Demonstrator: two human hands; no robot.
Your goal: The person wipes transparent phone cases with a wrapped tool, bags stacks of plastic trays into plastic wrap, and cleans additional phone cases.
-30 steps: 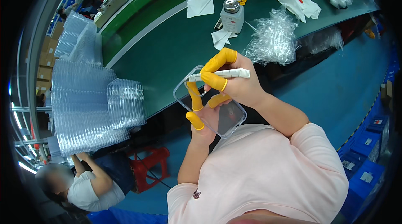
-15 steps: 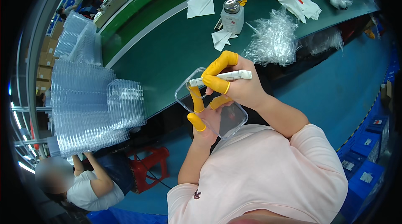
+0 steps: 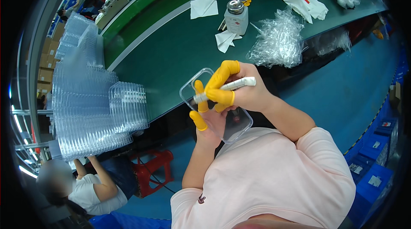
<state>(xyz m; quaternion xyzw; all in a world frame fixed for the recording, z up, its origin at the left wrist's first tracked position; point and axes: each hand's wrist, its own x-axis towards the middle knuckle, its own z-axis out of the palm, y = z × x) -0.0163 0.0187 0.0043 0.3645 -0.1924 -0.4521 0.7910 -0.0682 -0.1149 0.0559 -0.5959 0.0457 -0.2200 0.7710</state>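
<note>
Pen tip on the clear case, above the desk (image 3: 171, 53) edge.
I see my left hand (image 3: 209, 120) gripping the case (image 3: 231, 122) from below; my right hand (image 3: 239, 94) clasps a white pen (image 3: 227, 87), seemingly touching it.

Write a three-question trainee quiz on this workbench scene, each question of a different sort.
1. True or false: the left hand holds a clear phone case.
2. The right hand grips: A) scissors B) a white pen-like tool C) a cloth.
3. Fill in: the fingertip covers are ____ in colour.

Key: 1 true; 2 B; 3 yellow. The tool's tip meets the case near the left thumb.
</note>
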